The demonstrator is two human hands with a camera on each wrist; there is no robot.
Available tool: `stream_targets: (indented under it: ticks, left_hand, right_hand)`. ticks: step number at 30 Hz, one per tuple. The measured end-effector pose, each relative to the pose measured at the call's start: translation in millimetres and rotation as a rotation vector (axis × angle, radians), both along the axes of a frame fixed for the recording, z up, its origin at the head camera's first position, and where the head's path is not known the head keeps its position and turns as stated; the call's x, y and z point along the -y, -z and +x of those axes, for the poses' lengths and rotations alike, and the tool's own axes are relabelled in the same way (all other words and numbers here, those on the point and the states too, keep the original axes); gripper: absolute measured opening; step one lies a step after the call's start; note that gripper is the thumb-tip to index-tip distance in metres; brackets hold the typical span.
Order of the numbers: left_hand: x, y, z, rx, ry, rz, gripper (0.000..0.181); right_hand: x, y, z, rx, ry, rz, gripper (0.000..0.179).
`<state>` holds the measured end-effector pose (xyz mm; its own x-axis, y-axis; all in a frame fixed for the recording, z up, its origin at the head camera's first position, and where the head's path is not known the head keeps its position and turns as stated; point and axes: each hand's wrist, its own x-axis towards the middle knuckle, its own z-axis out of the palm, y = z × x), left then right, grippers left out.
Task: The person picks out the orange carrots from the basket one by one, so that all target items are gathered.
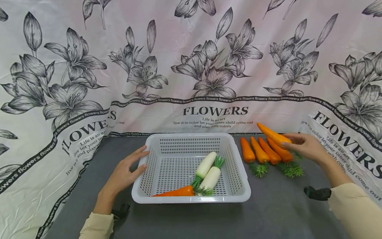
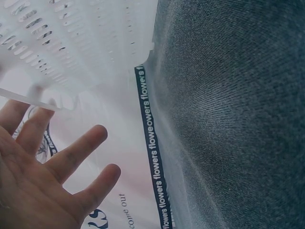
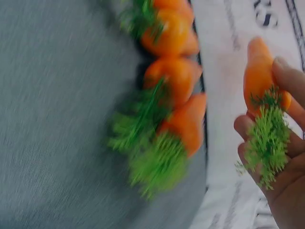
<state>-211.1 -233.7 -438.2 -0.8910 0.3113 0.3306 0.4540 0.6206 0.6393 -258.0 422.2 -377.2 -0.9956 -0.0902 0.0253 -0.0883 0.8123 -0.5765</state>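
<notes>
My right hand (image 1: 305, 146) pinches an orange carrot (image 1: 271, 134) between thumb and fingers, raised above a row of carrots (image 1: 270, 154). In the right wrist view, the held carrot (image 3: 259, 76) has its green feathery top hanging by the palm. My left hand (image 1: 125, 171) rests its fingers on the left rim of a white plastic basket (image 1: 191, 199). The left wrist view shows that hand's fingers (image 2: 78, 150) spread and nearly straight, with some tips at the rim. Inside the basket lie one carrot (image 1: 176, 191) along the near wall and two white radishes (image 1: 206, 165) with green stems.
Several carrots with green tops (image 1: 289, 169) lie side by side right of the basket on a dark grey table (image 1: 262, 212). Behind stands a white curtain (image 1: 215, 118) printed with flowers and lettering. Black straps (image 1: 317, 193) sit at the wrists.
</notes>
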Motion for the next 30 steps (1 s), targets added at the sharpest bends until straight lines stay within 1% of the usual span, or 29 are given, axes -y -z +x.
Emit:
stream_targets:
  ticks: [4,6,9,14,19,24,30]
  left_hand:
    - [0.5,0.1,-0.5,0.0,0.001,-0.002,0.051]
    - [0.6,0.3,-0.9,-0.002,0.0,-0.003,0.051]
    - [0.8,0.6,-1.4,-0.004,0.0,-0.006,0.051]
    - [0.4,0.0,-1.6,-0.01,0.002,-0.007,0.051]
    - [-0.5,-0.5,-2.3,-0.004,0.002,-0.003,0.051]
    - [0.5,1.8,-3.4,-0.011,-0.002,-0.006,0.05]
    - [1.4,2.7,-3.0,-0.01,-0.007,-0.007,0.05]
  right_hand:
    - [-23,15.2,1.6,-0.021,0.071,0.055,0.067]
    - [-32,22.6,3.8,-0.03,0.097,0.062,0.068]
    - [-41,33.4,7.2,-0.058,0.154,0.094,0.069]
    - [-49,49.0,10.0,-0.064,0.232,0.159,0.071]
    - [-54,59.9,13.5,-0.015,0.241,0.188,0.074]
    - [-56,66.7,14.3,0.031,0.233,0.158,0.076]
    - [-52,63.7,14.6,0.073,0.236,0.142,0.08]
